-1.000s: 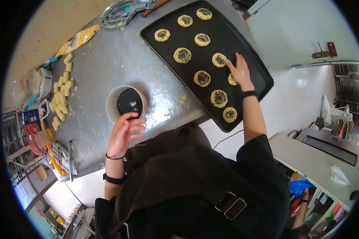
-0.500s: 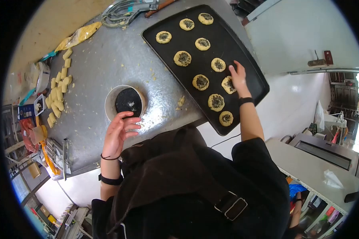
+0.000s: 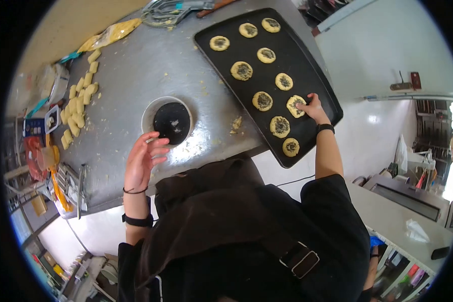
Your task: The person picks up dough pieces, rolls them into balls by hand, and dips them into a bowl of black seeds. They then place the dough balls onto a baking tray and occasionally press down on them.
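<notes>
On the black baking tray (image 3: 246,95) lie several round, flat pieces of yellow dough with dark seeds on top. My right hand (image 3: 316,109) is over the tray's right side, its thumb touching the top of one seeded dough round (image 3: 295,106). Its other fingers are held apart from the thumb, beyond the piece's right edge. My left hand (image 3: 143,158) hovers at the near rim of a white bowl (image 3: 147,121), fingers loosely spread and nothing in them. Dark seeds (image 3: 171,122) with a small pale patch fill the bowl's bottom.
Several short dough pieces (image 3: 78,105) lie in a group at the metal table's (image 3: 136,75) left. A yellow piping bag (image 3: 110,35) and a metal mixer beater (image 3: 168,12) lie at the back. Crumbs (image 3: 235,125) dot the table. The tray overhangs the table's right edge.
My right thumb has come down onto the seeded dough round, and the hand has turned. My left hand stays beside the bowl. The whole view has shifted slightly.
</notes>
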A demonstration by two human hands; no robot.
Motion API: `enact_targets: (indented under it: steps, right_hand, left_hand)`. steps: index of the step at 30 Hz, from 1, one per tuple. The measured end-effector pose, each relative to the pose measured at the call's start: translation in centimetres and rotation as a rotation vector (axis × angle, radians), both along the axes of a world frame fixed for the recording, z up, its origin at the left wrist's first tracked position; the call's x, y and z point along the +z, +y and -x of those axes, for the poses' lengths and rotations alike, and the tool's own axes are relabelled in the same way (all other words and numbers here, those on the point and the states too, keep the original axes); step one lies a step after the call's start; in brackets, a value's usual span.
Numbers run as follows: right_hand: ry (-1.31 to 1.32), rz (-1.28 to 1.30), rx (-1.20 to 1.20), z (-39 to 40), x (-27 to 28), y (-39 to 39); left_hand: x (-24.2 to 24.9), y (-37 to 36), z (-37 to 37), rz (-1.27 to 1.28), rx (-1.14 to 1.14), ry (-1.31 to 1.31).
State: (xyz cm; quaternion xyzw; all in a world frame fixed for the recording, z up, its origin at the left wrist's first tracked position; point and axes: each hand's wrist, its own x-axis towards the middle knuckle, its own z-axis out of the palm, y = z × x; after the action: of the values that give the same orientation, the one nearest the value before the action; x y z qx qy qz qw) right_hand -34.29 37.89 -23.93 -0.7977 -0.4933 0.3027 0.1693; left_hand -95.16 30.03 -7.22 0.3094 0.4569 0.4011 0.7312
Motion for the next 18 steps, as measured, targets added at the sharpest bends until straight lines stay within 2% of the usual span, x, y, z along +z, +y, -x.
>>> enact_targets:
  steps: [2, 3, 4, 5, 6, 7, 9, 10, 11, 14, 16, 18]
  right_hand:
    - [-0.021, -0.046, 0.035, 2.2, 2.6, -0.6]
    - [-0.063, -0.128, 0.105, 1.1, 1.0, -0.5]
    - [0.116, -0.156, 0.097, 0.3, -0.2, -0.8]
    - [0.102, -0.175, 0.095, 0.0, -0.6, -0.9]
    - [0.23, -0.053, -0.05, 2.1, 2.8, -1.3]
    - [0.159, -0.139, -0.022, 2.0, 3.2, -1.3]
    - [0.262, -0.269, -0.1, 1.0, 2.7, -2.0]
    - [0.088, -0.29, -0.085, -0.1, 2.6, -2.3]
    - [0.114, -0.333, -0.111, 1.5, 4.0, -2.8]
    - [0.171, -0.402, -0.125, 3.2, 6.0, -4.2]
    - [0.208, -0.328, -0.196, 7.8, 9.2, -4.7]
    - [0.209, -0.307, -0.213, 13.3, 11.8, -5.8]
  left_hand:
    - [-0.1, -0.3, 0.8, 0.007, 0.016, -0.004]
    - [-0.2, -0.1, 1.4, 0.006, 0.032, -0.004]
    - [-0.3, -0.1, 2.3, 0.007, 0.058, 0.004]
    - [-0.8, -0.1, 3.6, 0.006, 0.099, 0.007]
    - [-1.4, 0.0, 5.1, 0.001, 0.14, 0.011]
    - [-1.6, 0.1, 6.7, -0.002, 0.195, 0.061]
    - [-2.8, 0.1, 11.3, 0.009, 0.326, 0.178]
    - [-3.9, 0.4, 13.8, 0.021, 0.399, 0.237]
    - [-5.2, 1.0, 16.2, 0.035, 0.46, 0.289]
    - [-10.7, 3.1, 24.9, -0.109, 0.714, 0.803]
    - [-13.5, 4.7, 30.8, -0.431, 0.825, 1.384]
    - [-12.6, 6.2, 35.1, -0.451, 0.811, 1.588]
